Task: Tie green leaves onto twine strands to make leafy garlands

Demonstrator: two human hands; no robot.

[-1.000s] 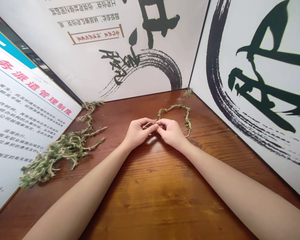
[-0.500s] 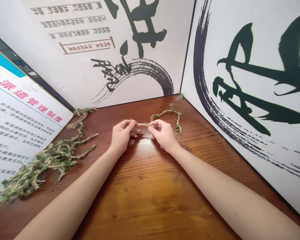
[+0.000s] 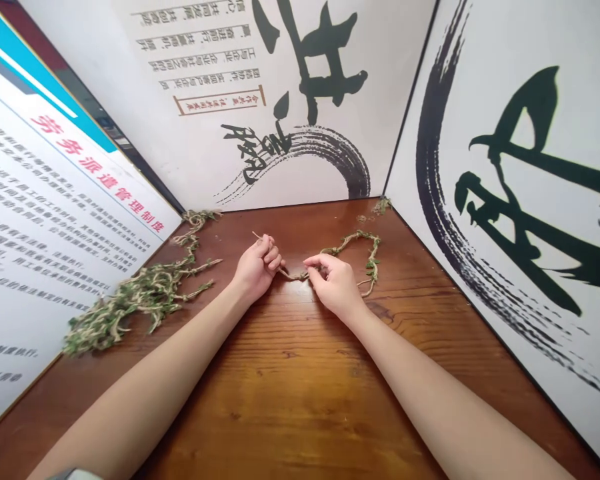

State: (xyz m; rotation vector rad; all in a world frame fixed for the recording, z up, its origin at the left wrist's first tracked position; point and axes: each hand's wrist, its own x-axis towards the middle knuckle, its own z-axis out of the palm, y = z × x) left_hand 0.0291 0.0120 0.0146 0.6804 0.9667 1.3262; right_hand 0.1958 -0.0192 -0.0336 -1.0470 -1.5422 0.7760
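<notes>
Green-flecked twine [image 3: 295, 275] links the left hand [image 3: 257, 270], curled shut on it, and right hand [image 3: 335, 287], pinching it.

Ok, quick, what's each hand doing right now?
Left hand: closed, grip on the twine-and-sprig strand.
Right hand: closed to a pinch, apparently on that same strand.

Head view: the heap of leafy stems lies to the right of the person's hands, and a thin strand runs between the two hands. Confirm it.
Wrong side. The head view shows the heap of leafy stems to the left of the left hand and the right hand, not to the right of them. The rest stands: the thin strand runs between the two hands.
</notes>
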